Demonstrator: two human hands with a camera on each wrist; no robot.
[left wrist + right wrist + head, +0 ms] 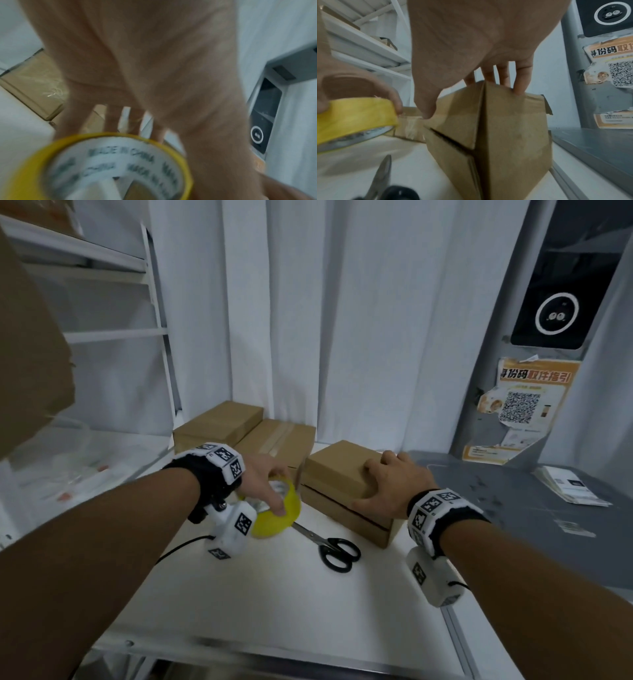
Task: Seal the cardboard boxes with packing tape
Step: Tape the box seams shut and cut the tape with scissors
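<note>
Three brown cardboard boxes sit on the white table [274,594]: two against the curtain, one nearer [337,470], its lid unsealed. The right hand [394,484] clasps the near box's top; the left hand [265,481] grips one yellow tape roll [279,517] just beside it. Black-handled scissors [334,546] lie in front, bare tabletop nearer.

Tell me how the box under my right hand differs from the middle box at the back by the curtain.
The box under the right hand has no tape that I can see; the middle back box carries a clear strip along its top. The right hand grips the near box; nothing touches the back one. Both are plain brown cardboard on the white table.
</note>
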